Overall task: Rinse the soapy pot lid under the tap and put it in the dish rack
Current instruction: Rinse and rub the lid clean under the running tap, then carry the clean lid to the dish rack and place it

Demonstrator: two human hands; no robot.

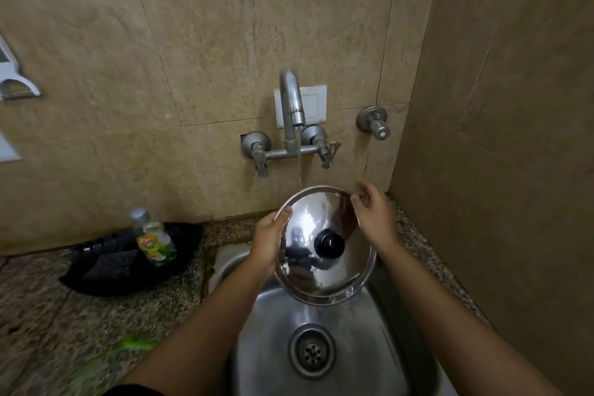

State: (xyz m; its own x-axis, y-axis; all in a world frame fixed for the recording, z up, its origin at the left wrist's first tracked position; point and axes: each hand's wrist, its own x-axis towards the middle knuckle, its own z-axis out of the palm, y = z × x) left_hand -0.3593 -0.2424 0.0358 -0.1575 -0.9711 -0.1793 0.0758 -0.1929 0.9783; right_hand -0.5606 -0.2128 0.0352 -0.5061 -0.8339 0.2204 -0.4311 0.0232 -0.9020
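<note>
A shiny steel pot lid [321,270] with a black knob [329,244] is held tilted over the sink, its top edge under the thin stream from the tap [292,96]. My left hand [269,243] grips the lid's left rim, thumb on the upper face. At the lid's upper right rim is my right hand [374,214], fingertips touching the edge and the fingers loosely curled. No dish rack is in view.
The steel sink [276,341] with its drain [311,351] lies below. On the granite counter to the left, a black tray [96,280] holds a dish soap bottle [154,241] and a dark scrub pad [111,264]. A tiled wall closes in on the right.
</note>
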